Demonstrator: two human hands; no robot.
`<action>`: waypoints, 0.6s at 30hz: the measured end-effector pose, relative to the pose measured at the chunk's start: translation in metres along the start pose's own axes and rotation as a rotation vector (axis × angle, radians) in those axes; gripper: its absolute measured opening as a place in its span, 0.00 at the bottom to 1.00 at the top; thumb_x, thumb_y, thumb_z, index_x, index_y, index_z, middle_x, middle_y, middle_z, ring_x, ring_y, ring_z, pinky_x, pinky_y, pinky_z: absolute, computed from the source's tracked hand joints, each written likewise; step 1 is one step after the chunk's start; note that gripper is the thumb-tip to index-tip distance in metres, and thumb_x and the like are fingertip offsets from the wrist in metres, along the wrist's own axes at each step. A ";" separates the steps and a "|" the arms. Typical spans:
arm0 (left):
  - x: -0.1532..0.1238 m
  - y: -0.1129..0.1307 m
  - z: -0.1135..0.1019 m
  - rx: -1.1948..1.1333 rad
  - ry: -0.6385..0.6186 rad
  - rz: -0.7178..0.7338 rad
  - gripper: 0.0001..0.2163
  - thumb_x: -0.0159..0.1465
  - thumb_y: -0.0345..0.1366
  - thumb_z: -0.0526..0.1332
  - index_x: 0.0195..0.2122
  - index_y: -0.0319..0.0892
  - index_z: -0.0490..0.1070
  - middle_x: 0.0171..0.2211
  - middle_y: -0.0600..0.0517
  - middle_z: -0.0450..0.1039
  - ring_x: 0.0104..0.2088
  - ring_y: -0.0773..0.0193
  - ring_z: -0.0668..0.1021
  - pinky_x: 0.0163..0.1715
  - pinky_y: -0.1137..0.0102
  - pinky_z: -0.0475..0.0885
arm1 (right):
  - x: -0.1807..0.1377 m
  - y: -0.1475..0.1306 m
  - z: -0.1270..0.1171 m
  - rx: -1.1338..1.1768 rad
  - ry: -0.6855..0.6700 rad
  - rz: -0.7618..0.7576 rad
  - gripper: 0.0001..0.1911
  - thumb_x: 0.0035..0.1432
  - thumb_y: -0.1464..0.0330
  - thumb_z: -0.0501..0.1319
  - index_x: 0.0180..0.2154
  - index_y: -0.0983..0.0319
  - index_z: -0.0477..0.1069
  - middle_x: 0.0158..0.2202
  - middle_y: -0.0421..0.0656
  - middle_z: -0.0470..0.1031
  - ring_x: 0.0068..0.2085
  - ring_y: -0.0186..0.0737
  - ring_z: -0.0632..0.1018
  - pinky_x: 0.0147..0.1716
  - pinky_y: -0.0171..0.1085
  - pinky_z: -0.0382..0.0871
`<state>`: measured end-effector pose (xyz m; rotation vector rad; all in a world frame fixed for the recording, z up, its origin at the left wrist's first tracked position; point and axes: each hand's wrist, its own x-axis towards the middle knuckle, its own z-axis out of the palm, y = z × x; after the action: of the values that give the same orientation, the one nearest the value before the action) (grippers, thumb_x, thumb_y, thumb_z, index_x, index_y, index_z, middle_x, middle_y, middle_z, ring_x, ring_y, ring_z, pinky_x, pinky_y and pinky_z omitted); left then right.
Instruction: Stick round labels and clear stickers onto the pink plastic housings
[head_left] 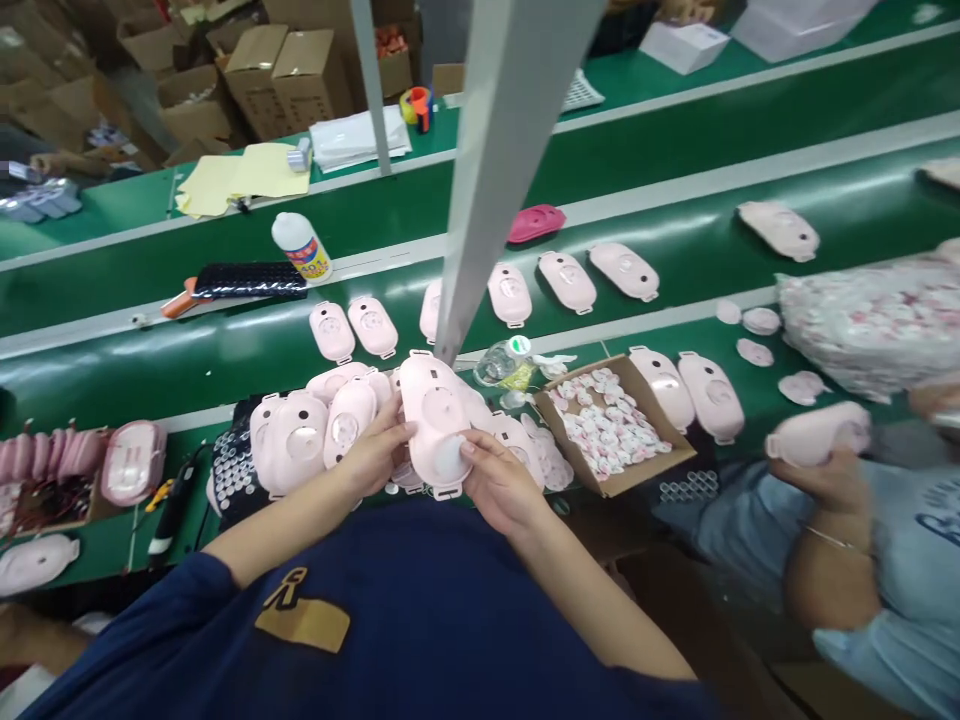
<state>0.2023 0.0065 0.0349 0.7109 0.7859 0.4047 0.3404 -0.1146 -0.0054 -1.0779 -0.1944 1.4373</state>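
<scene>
A pale pink oval plastic shell is tilted up in front of my chest, with a round recess in its middle. My left hand grips its left side, fingers wrapped around the edge. At the lower right edge, my right hand is closed on the shell, its thumb touching a whitish round disc on the shell's lower end. Whether the disc is fixed there, I cannot tell. More pink shells lie in a pile behind and left of my hands, beside small clear round pieces on black material.
A cardboard tray of small printed pieces sits right of my hands, near a clear bottle. A metal post rises just ahead. Shells line the green conveyor, with a white glue bottle behind. A co-worker's hand holds another shell at right.
</scene>
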 end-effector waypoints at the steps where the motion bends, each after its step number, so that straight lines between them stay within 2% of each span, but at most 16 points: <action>1: -0.006 -0.002 -0.003 -0.004 0.041 0.035 0.36 0.54 0.38 0.71 0.64 0.47 0.64 0.56 0.45 0.75 0.55 0.46 0.76 0.53 0.57 0.73 | -0.002 -0.004 0.002 0.027 -0.035 0.045 0.18 0.47 0.52 0.74 0.34 0.56 0.78 0.34 0.41 0.81 0.36 0.41 0.80 0.38 0.41 0.75; 3: -0.018 -0.003 -0.009 -0.006 0.122 0.106 0.36 0.55 0.35 0.68 0.66 0.48 0.62 0.60 0.46 0.72 0.57 0.47 0.75 0.55 0.56 0.72 | -0.005 -0.017 0.004 0.028 -0.072 0.041 0.15 0.47 0.55 0.75 0.34 0.55 0.79 0.41 0.42 0.82 0.42 0.44 0.81 0.43 0.45 0.76; 4: -0.022 -0.003 -0.012 0.001 0.160 0.133 0.36 0.55 0.34 0.67 0.67 0.48 0.62 0.61 0.46 0.71 0.59 0.47 0.73 0.56 0.56 0.71 | -0.006 -0.024 0.005 -0.016 -0.059 -0.041 0.12 0.50 0.57 0.74 0.34 0.54 0.80 0.46 0.42 0.82 0.46 0.44 0.80 0.46 0.46 0.76; 6: -0.031 -0.005 -0.017 0.031 0.227 0.181 0.36 0.54 0.31 0.64 0.67 0.48 0.62 0.63 0.48 0.69 0.62 0.46 0.70 0.61 0.54 0.67 | -0.006 -0.039 0.007 -0.221 0.012 -0.365 0.04 0.58 0.61 0.69 0.36 0.52 0.80 0.56 0.40 0.77 0.54 0.44 0.78 0.53 0.48 0.73; 8: -0.039 -0.008 -0.018 0.056 0.250 0.213 0.36 0.54 0.30 0.63 0.67 0.47 0.63 0.65 0.49 0.67 0.65 0.46 0.66 0.66 0.54 0.60 | -0.004 -0.051 0.013 -0.566 0.038 -0.795 0.08 0.62 0.68 0.64 0.41 0.49 0.80 0.60 0.39 0.74 0.59 0.43 0.75 0.58 0.49 0.69; 10: -0.046 -0.012 -0.016 0.043 0.229 0.231 0.35 0.54 0.31 0.63 0.66 0.47 0.64 0.66 0.49 0.66 0.68 0.47 0.63 0.69 0.54 0.54 | -0.002 -0.057 0.023 -0.983 -0.045 -1.169 0.15 0.62 0.73 0.62 0.46 0.49 0.78 0.57 0.39 0.77 0.61 0.42 0.73 0.63 0.49 0.63; 11: -0.048 -0.013 -0.014 0.020 0.218 0.231 0.35 0.55 0.31 0.64 0.66 0.48 0.64 0.66 0.49 0.65 0.68 0.47 0.62 0.69 0.54 0.53 | -0.001 -0.057 0.028 -1.176 -0.124 -1.290 0.16 0.62 0.74 0.62 0.48 0.50 0.77 0.55 0.39 0.78 0.61 0.42 0.73 0.65 0.48 0.59; 12: -0.050 -0.013 -0.012 -0.011 0.215 0.231 0.35 0.54 0.32 0.64 0.66 0.48 0.64 0.66 0.49 0.66 0.68 0.46 0.61 0.70 0.53 0.52 | 0.000 -0.056 0.032 -1.336 -0.208 -1.357 0.15 0.63 0.73 0.62 0.50 0.52 0.77 0.54 0.40 0.79 0.61 0.42 0.72 0.66 0.49 0.56; 14: -0.054 -0.013 -0.009 -0.074 0.239 0.236 0.36 0.53 0.32 0.64 0.66 0.47 0.65 0.65 0.49 0.68 0.68 0.46 0.62 0.70 0.52 0.52 | -0.001 -0.050 0.037 -1.547 -0.341 -1.346 0.16 0.66 0.64 0.60 0.55 0.55 0.74 0.56 0.44 0.78 0.64 0.46 0.70 0.69 0.51 0.48; 16: -0.057 -0.011 -0.008 -0.113 0.275 0.230 0.35 0.52 0.32 0.64 0.64 0.46 0.67 0.63 0.48 0.70 0.68 0.45 0.63 0.69 0.52 0.52 | -0.004 -0.043 0.035 -1.651 -0.433 -1.261 0.26 0.67 0.52 0.57 0.60 0.57 0.69 0.61 0.47 0.74 0.67 0.51 0.65 0.69 0.55 0.41; 18: -0.059 -0.012 -0.009 -0.129 0.281 0.224 0.34 0.51 0.34 0.65 0.63 0.44 0.68 0.61 0.46 0.72 0.66 0.42 0.65 0.68 0.50 0.55 | -0.007 -0.038 0.030 -1.723 -0.497 -1.184 0.34 0.64 0.46 0.56 0.64 0.56 0.65 0.64 0.49 0.70 0.68 0.54 0.61 0.69 0.56 0.36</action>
<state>0.1583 -0.0314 0.0513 0.6300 0.9377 0.7636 0.3451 -0.0984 0.0406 -1.3383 -2.2693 0.0914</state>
